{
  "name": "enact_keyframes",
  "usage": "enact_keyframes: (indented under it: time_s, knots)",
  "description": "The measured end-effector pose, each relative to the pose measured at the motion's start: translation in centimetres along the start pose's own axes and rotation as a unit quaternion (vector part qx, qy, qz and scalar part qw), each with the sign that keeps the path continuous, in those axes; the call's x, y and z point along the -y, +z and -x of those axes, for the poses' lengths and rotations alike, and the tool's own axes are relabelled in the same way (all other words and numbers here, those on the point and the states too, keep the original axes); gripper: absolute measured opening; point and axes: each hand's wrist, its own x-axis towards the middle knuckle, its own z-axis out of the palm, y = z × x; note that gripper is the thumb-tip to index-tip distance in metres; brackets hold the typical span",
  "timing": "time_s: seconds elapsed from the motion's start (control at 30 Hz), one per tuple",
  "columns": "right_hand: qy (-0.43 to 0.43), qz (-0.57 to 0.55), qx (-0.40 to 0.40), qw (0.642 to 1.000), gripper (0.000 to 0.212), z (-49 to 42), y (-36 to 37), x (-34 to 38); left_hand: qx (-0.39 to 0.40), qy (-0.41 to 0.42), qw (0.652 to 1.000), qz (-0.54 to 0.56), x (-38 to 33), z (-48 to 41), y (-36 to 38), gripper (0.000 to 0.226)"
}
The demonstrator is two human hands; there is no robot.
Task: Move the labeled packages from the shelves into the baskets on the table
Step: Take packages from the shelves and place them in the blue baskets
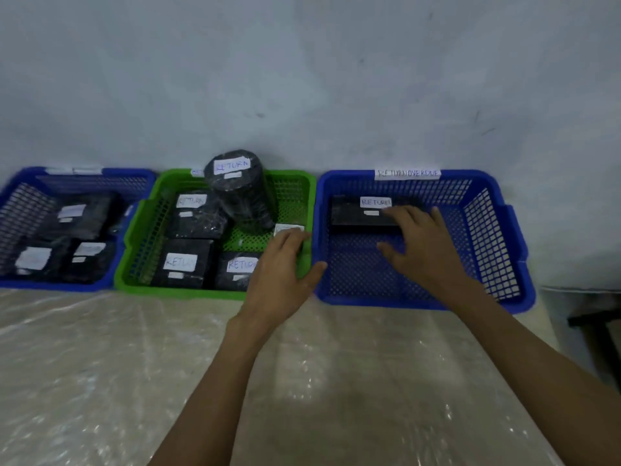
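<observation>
right hand (pixel 423 243) spread flat, holding nothing, fingertips at the right end of the black return package (pixel 356 216), which lies back-left in the right blue basket (pixel 504 230). left hand (pixel 285 264) lies over a small labeled package (pixel 289 229) in the right front corner of the green basket (pixel 181 292); cannot tell if it grips. likely placing step: release low, lift straight up clear of the rims. right basket has bare floor; green is crowded, 1 tall round package (pixel 242 190) just behind.
</observation>
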Motion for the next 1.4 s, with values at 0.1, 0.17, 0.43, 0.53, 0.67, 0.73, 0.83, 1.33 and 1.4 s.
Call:
enact_keyframes:
  time_s: [0.1,0.17,0.43,0.53,0.67,0.73,0.83,1.33,1.4]
  knots:
    - [-0.02,-0.031,-0.005,0.999,0.043,4.0,-2.4,3.4,-0.005,0.003,1.0,-0.004,-0.9,5.1,-2.4,0.041]
    - [-0.032,-0.041,0.006,0.999,0.039,6.9,-3.7,6.2,-0.014,0.003,1.0,-0.006,-1.5,9.3,-4.1,0.039]
    - [-0.07,-0.052,0.067,0.994,0.041,17.6,-7.2,19.3,0.006,-0.072,0.997,-0.003,-0.7,27.4,-14.0,0.033]
    - [-0.093,-0.063,0.094,0.989,0.041,20.8,-7.2,25.3,-0.026,-0.101,0.995,0.0,1.0,33.0,-18.1,0.034]
    - [-0.115,-0.078,0.121,0.983,0.041,25.5,-5.9,34.2,-0.047,-0.118,0.992,0.009,4.2,40.5,-23.8,0.036]
    - [-0.12,-0.083,0.137,0.98,0.042,27.7,-4.9,38.9,-0.053,-0.122,0.991,0.015,6.2,44.3,-26.7,0.037]
    - [-0.119,-0.091,0.158,0.976,0.04,30.5,-3.0,45.6,-0.052,-0.128,0.99,0.017,10.1,50.1,-31.0,0.035]
    - [-0.167,-0.091,0.204,0.96,0.039,31.1,4.9,71.6,-0.09,-0.161,0.983,-0.011,26.5,62.0,-49.6,0.021]
    - [-0.165,-0.09,0.207,0.96,0.04,29.3,6.6,74.5,-0.092,-0.167,0.981,-0.017,29.4,62.0,-51.7,0.024]
